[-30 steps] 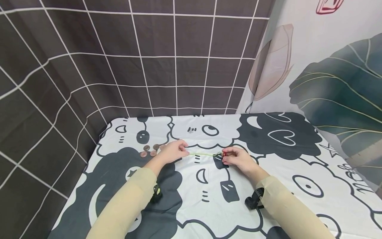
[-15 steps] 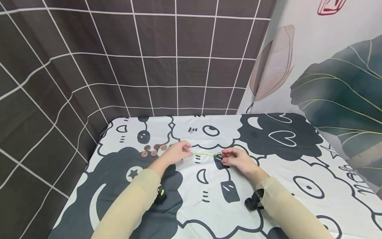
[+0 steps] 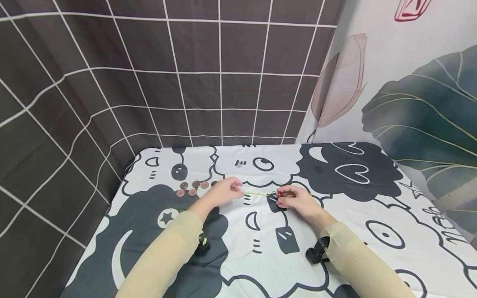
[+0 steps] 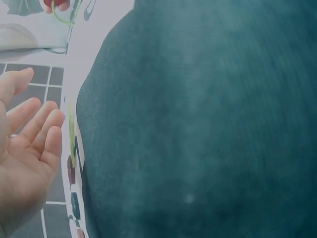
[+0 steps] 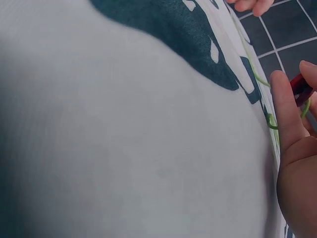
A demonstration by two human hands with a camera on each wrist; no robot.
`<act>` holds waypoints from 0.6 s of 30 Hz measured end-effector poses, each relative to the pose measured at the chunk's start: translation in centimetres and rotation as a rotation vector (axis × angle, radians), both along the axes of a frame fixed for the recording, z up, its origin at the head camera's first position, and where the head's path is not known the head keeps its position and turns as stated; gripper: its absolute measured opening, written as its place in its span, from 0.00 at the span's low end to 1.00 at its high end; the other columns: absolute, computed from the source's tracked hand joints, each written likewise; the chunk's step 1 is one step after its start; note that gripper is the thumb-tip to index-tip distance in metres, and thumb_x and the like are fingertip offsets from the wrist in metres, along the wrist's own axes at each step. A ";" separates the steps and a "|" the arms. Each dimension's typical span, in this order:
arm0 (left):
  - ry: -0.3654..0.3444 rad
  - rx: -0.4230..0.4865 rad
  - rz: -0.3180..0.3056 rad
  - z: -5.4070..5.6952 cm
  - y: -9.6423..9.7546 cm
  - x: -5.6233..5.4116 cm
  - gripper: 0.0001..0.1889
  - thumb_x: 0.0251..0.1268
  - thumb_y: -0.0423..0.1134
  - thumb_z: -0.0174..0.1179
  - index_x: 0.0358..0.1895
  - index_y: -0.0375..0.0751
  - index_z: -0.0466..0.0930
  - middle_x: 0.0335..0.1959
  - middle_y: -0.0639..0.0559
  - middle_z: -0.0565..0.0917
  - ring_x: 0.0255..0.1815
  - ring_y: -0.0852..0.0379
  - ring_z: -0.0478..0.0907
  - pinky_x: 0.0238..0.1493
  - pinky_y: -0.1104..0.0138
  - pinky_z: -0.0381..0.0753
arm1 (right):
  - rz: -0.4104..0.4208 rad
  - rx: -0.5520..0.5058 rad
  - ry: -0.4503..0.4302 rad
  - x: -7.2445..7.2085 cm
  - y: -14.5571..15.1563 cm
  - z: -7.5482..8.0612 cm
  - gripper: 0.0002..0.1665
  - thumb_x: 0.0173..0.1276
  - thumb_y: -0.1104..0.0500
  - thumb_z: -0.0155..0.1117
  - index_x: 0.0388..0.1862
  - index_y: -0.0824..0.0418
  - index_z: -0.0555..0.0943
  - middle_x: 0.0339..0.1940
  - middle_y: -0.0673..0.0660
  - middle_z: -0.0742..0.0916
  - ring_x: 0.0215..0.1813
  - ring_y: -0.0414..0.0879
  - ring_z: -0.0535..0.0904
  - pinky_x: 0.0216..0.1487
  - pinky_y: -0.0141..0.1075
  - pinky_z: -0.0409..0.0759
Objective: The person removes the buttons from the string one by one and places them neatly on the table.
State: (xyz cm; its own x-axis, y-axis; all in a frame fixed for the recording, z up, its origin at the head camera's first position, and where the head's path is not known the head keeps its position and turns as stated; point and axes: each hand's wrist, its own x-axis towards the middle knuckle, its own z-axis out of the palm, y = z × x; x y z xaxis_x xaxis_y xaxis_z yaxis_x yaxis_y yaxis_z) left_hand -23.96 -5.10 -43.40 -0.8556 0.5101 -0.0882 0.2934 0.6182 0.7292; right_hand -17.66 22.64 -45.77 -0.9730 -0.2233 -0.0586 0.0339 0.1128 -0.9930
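Note:
In the head view my right hand (image 3: 297,198) pinches a small red piece (image 3: 279,193) between thumb and fingers. Its dark red side (image 5: 300,89) shows in the right wrist view, with much of it covered by the fingers. A thin green string (image 3: 257,193) runs from beside the red piece across the cloth toward my left hand (image 3: 225,191). The left wrist view shows that hand's fingers (image 4: 52,144) loosely bent and the thumb apart, with nothing between them. Loops of the green cord (image 5: 272,121) lie by the right fingers.
Several small brown round pieces (image 3: 196,184) lie on the patterned cloth (image 3: 238,231) just beyond and left of my left hand. A dark gridded curtain (image 3: 193,91) hangs behind and to the left, and a leaf-printed curtain (image 3: 410,124) on the right.
My left hand has moved slightly right, away from the brown round pieces, leaving more of them in sight. The right hand with the red piece has stayed nearly still.

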 end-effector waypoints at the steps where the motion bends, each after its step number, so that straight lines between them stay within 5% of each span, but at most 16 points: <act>1: -0.001 0.003 0.001 0.0 0.0 0.0 0.18 0.59 0.43 0.63 0.51 0.42 0.76 0.38 0.55 0.80 0.39 0.58 0.76 0.40 0.65 0.76 | 0.001 -0.002 -0.003 0.0 0.0 0.0 0.24 0.60 0.72 0.58 0.54 0.82 0.67 0.42 0.68 0.81 0.39 0.45 0.83 0.44 0.36 0.80; 18: 0.004 0.004 -0.024 0.0 1.2 0.4 0.18 0.59 0.43 0.62 0.51 0.42 0.76 0.37 0.57 0.80 0.39 0.59 0.76 0.42 0.65 0.76 | -0.003 -0.026 -0.012 -0.2 0.0 -0.4 0.24 0.60 0.73 0.59 0.54 0.82 0.67 0.42 0.67 0.81 0.38 0.46 0.84 0.44 0.36 0.80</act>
